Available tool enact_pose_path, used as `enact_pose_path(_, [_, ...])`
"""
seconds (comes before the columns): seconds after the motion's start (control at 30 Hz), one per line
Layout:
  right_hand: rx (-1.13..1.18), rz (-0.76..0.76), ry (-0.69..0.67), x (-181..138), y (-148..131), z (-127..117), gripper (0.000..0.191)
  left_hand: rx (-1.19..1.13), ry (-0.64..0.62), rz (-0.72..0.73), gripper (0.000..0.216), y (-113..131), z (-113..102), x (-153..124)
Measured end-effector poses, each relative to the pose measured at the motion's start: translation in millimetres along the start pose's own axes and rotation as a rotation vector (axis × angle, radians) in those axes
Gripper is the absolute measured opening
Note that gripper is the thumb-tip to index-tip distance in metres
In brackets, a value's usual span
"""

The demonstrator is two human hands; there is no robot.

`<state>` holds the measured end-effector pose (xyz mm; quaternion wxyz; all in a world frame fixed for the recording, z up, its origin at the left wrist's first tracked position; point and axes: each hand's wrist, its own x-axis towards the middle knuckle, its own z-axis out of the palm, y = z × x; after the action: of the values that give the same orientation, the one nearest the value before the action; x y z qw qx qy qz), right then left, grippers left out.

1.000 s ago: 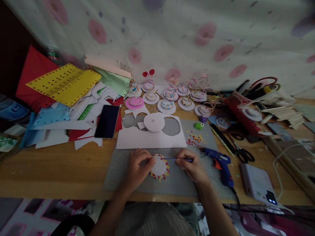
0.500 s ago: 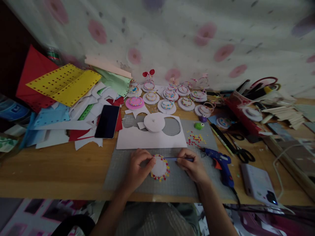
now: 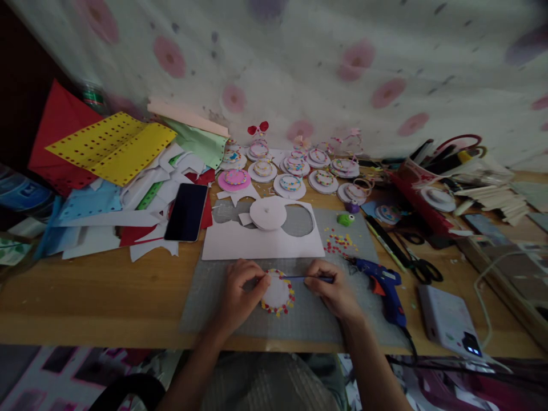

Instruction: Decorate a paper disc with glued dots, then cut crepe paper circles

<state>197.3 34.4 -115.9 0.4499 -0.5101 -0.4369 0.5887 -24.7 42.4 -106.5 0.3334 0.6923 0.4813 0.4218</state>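
On the long wooden table [image 3: 107,297], a grey rectangular cutting mat [image 3: 317,319] is lying at the near edge, with a white paper sheet cut with round holes [image 3: 257,245] sitting across its far side. A blue hot-glue gun [image 3: 385,285] is resting at the mat's right edge. The left hand [image 3: 240,297] is curling closed, pinching the left rim of a small white paper disc edged with coloured dots [image 3: 277,292], which is lying flat mid-mat between both hands. The right hand [image 3: 336,291], fingers closed, is gripping a thin blue stick [image 3: 308,278], its tip touching the disc's upper rim.
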Motion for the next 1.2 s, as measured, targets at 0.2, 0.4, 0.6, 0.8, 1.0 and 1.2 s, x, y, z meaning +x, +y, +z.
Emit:
enact_pose_path(0.2, [-0.029,-0.005,0.019,-0.8,-2.1,1.3,0.025,0.015,0.0,0.002,0.018,-0.7,0.5,-0.5])
enact_pose_path(0.4, [-0.018,0.007,0.03,0.0,-1.4,1.1,0.025,0.005,0.004,0.004,0.018,-2.5,0.3,-1.2])
enact_pose_path(0.6, [-0.013,0.017,0.039,0.0,-1.6,1.9,0.025,0.003,-0.008,0.0,0.019,-2.9,1.0,-0.7])
enact_pose_path(0.8, [0.003,0.021,0.038,-0.4,-3.3,2.5,0.024,0.005,-0.011,-0.001,0.018,-1.0,0.1,0.0])
enact_pose_path(1.0, [0.029,0.028,0.035,-0.3,-3.3,2.9,0.025,0.005,-0.013,-0.001,0.019,-0.9,0.3,0.3])
enact_pose_path(1.2, [0.055,0.041,0.02,-0.6,-3.6,2.6,0.026,0.002,-0.009,0.0,0.019,-1.8,1.0,0.0])
